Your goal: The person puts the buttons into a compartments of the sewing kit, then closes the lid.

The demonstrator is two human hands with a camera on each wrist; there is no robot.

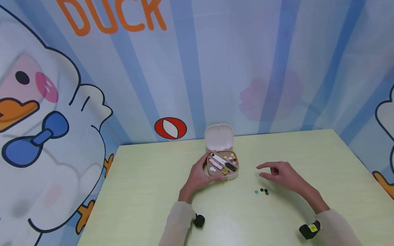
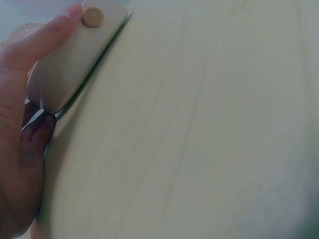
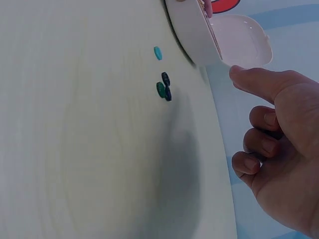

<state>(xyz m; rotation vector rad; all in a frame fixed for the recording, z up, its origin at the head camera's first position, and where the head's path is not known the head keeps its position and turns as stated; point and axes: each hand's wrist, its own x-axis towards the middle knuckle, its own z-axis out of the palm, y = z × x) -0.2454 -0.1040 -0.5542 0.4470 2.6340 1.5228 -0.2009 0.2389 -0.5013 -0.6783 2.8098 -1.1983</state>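
In the head view my left hand [image 1: 198, 176] grips a small cream sewing box [image 1: 230, 177] by its left side and front, the thumb along the front wall by a round tan button clasp [image 2: 92, 17]. Its lid [image 1: 219, 137] stands raised at the back. Inside lie a white tool with a black end [image 1: 223, 162], a pink patterned strip [image 1: 215, 164] and small yellow, white and red pieces. My right hand [image 1: 284, 175] hovers to the right of the box, thumb and forefinger apart with nothing between them, the other fingers bent.
On the table [image 1: 138, 191] between box and right hand lie several small loose buttons: a light blue button [image 1: 256, 192] and a few black and dark green buttons [image 3: 161, 89]. A printed cloth wall [image 1: 221, 68] rises behind the table's far edge.
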